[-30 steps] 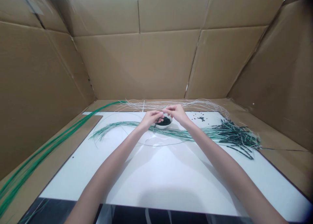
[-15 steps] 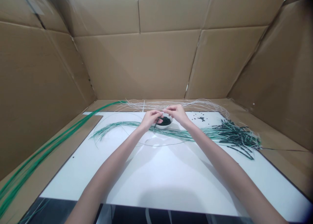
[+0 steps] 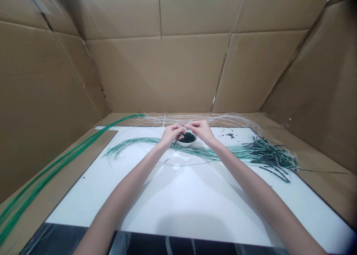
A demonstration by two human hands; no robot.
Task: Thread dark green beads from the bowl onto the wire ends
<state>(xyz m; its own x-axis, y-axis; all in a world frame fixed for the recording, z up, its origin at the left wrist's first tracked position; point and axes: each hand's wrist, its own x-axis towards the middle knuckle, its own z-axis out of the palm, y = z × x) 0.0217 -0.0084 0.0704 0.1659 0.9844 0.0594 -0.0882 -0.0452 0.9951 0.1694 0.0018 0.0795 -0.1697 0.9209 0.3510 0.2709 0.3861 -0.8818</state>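
My left hand (image 3: 169,135) is closed in a pinch on a dark beaded wire (image 3: 175,141), which hangs slanting below the fingers. My right hand (image 3: 203,130) is pinched too, its fingertips almost meeting the left ones. Whatever it grips is too small to make out. Just below both hands stands a white bowl (image 3: 185,145) holding many small dark green beads (image 3: 187,137). Under the hands and the bowl, a long bundle of thin green wires (image 3: 139,140) runs across the white board.
Dark beaded wire ends (image 3: 269,152) pile up at the right, with several beaded strands (image 3: 275,173) in front. Loose beads (image 3: 230,135) lie behind. White wires (image 3: 225,117) stretch along the back; thick green strands (image 3: 83,145) curve down the left. Cardboard walls (image 3: 156,73) enclose the board (image 3: 192,199).
Both hands stay over the bowl with only slight finger movement. The beaded wire in my left hand tilts a little more to the left at its lower end.
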